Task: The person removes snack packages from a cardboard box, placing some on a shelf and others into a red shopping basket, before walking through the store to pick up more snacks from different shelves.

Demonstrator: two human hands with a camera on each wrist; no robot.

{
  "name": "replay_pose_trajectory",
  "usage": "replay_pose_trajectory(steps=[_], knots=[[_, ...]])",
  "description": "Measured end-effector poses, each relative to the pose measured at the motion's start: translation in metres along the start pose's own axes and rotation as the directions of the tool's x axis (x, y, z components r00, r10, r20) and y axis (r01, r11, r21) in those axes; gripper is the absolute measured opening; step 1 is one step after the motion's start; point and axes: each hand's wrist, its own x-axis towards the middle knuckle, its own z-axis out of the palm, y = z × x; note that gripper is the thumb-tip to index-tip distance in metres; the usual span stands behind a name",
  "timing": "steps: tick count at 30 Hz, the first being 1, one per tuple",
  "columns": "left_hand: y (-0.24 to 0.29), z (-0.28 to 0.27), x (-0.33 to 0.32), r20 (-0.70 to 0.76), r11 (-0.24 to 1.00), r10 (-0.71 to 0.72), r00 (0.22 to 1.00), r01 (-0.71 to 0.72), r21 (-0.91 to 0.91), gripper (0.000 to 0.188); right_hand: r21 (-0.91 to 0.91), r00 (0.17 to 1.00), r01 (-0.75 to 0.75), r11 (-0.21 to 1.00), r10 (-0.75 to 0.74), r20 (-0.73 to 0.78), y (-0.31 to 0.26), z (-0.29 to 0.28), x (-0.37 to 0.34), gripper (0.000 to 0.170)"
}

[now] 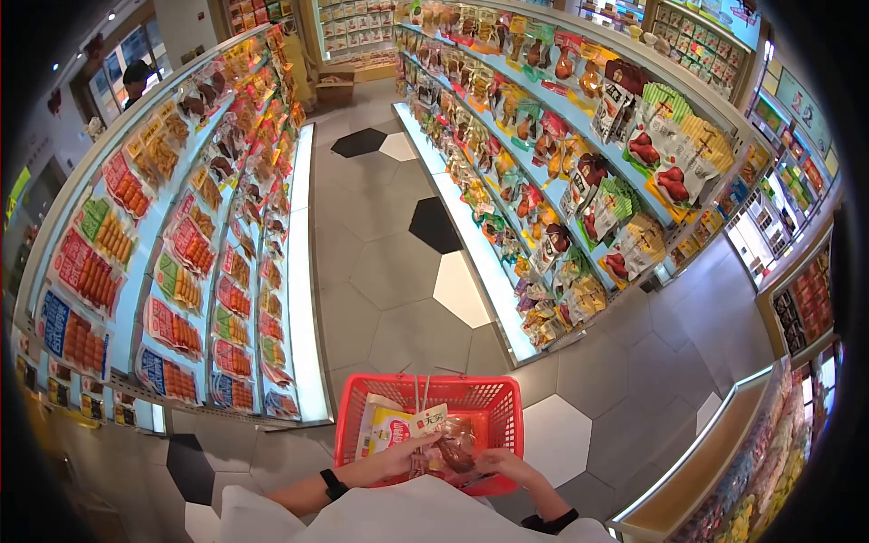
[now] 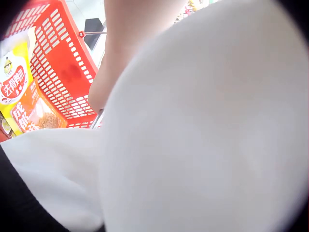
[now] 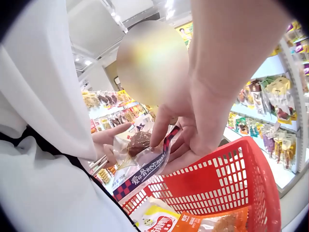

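Note:
Both hands hold a clear snack packet (image 3: 139,143) with a brown piece of meat inside and a checkered strip along one edge. My left hand (image 1: 405,455) grips one side, its fingers (image 3: 109,137) around that end in the right wrist view. My right hand (image 3: 186,128) pinches the opposite edge near the strip. In the head view the packet (image 1: 459,455) is over a red shopping basket (image 1: 517,407). Inside the basket are a yellow-and-white packet (image 2: 12,82) and an orange packet (image 2: 36,108). White cloth fills most of the left wrist view, where the left hand's grip is hidden.
Tilted shelves of packaged snacks flank an aisle, with red and blue sausage packs (image 1: 77,335) on the left shelf and larger bags (image 1: 683,163) on the right shelf. A bin of wrapped goods (image 1: 751,462) stands at lower right. Another person (image 1: 138,80) is far left behind the shelf.

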Motion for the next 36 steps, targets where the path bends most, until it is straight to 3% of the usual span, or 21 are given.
replay_pose_trajectory(steps=[4, 5, 6, 8, 11, 13, 15, 16, 18, 20, 21, 23, 24, 26, 27, 29, 30, 32, 33, 35, 36], knots=[[0.013, -0.026, 0.015, 0.043, 0.996, -0.027, 0.999, 0.031, -0.087, 0.026, -0.187, 0.974, -0.022, 0.982, 0.063, 0.218, -0.073, -0.006, -0.003, 0.027], [0.026, -0.025, 0.013, 0.229, 0.990, -0.058, 0.972, 0.086, -0.116, 0.026, -0.310, 0.982, 0.092, 0.946, -0.036, 0.184, -0.087, -0.013, -0.003, 0.026], [0.035, -0.021, 0.011, 0.138, 0.995, -0.056, 0.989, 0.067, -0.080, 0.023, -0.376, 0.984, 0.180, 0.909, -0.171, 0.058, -0.099, -0.023, -0.003, 0.023], [0.071, 0.021, -0.006, -0.046, 0.999, -0.045, 0.998, 0.045, 0.005, 0.019, -0.480, 0.889, 0.299, 0.825, -0.424, -0.174, -0.159, -0.019, -0.017, 0.019], [0.111, 0.019, 0.000, 0.048, 0.996, -0.086, 0.995, 0.086, 0.004, 0.021, -0.674, 0.589, 0.482, 0.560, -0.776, -0.223, -0.254, 0.002, -0.059, 0.014], [0.143, 0.012, 0.004, 0.070, 0.994, -0.105, 0.992, 0.105, 0.011, 0.022, -0.801, 0.291, 0.557, 0.219, -0.955, -0.059, -0.314, 0.034, -0.089, 0.009], [0.175, 0.007, 0.005, 0.111, 0.994, -0.084, 0.990, 0.075, 0.076, 0.023, -0.758, 0.025, 0.650, -0.054, -0.995, 0.092, -0.355, 0.073, -0.107, 0.008], [0.191, 0.004, 0.006, 0.134, 0.992, -0.076, 0.988, 0.061, 0.109, 0.023, -0.727, -0.058, 0.637, -0.258, -0.956, 0.289, -0.376, 0.083, -0.110, 0.008], [0.222, -0.009, 0.012, 0.134, 0.983, -0.125, 0.983, 0.104, 0.153, 0.023, -0.659, -0.159, 0.583, -0.475, -0.862, 0.481, -0.400, 0.111, -0.112, 0.010], [0.249, -0.021, 0.018, 0.158, 0.976, -0.166, 0.973, 0.139, 0.167, 0.022, -0.655, -0.186, 0.554, -0.515, -0.843, 0.505, -0.424, 0.145, -0.103, 0.013], [0.264, -0.018, 0.014, 0.071, 0.976, -0.157, 0.985, 0.143, 0.165, 0.023, -0.649, -0.191, 0.543, -0.534, -0.830, 0.524, -0.440, 0.161, -0.096, 0.017], [0.294, -0.019, 0.008, 0.098, 0.972, -0.166, 0.981, 0.146, 0.187, 0.023, -0.616, -0.325, 0.484, -0.621, -0.782, 0.532, -0.453, 0.169, -0.072, 0.021], [0.307, -0.022, 0.008, 0.112, 0.970, -0.170, 0.979, 0.146, 0.195, 0.023, -0.592, -0.447, 0.425, -0.684, -0.728, 0.520, -0.448, 0.163, -0.054, 0.021], [0.330, -0.042, 0.019, 0.145, 0.968, -0.195, 0.970, 0.167, 0.189, 0.019, -0.594, -0.456, 0.367, -0.716, -0.695, 0.556, -0.461, 0.168, -0.035, 0.016], [0.340, -0.050, 0.023, 0.159, 0.966, -0.209, 0.965, 0.178, 0.188, 0.018, -0.624, -0.346, 0.377, -0.685, -0.729, 0.591, -0.471, 0.175, -0.035, 0.014], [0.359, -0.057, 0.024, 0.113, 0.957, -0.210, 0.971, 0.181, 0.227, 0.020, -0.644, -0.317, 0.384, -0.662, -0.749, 0.581, -0.486, 0.184, -0.016, 0.015], [0.366, -0.057, 0.026, 0.096, 0.953, -0.210, 0.973, 0.181, 0.243, 0.021, -0.631, -0.394, 0.381, -0.676, -0.736, 0.551, -0.489, 0.184, 0.002, 0.015], [0.380, -0.060, 0.028, 0.062, 0.962, -0.162, 0.985, 0.144, 0.231, 0.021, -0.692, -0.403, 0.385, -0.610, -0.786, 0.469, -0.496, 0.192, 0.011, 0.015], [0.390, -0.065, 0.027, 0.037, 0.966, -0.138, 0.990, 0.126, 0.227, 0.022, -0.758, -0.342, 0.393, -0.520, -0.848, 0.405, -0.500, 0.203, 0.008, 0.015], [0.408, -0.086, 0.033, 0.093, 0.973, -0.177, 0.980, 0.160, 0.164, 0.022, -0.800, -0.383, 0.370, -0.472, -0.862, 0.331, -0.505, 0.210, 0.024, 0.015], [0.414, -0.095, 0.036, 0.117, 0.976, -0.192, 0.974, 0.178, 0.124, 0.023, -0.783, -0.480, 0.335, -0.523, -0.810, 0.336, -0.507, 0.208, 0.046, 0.015]])
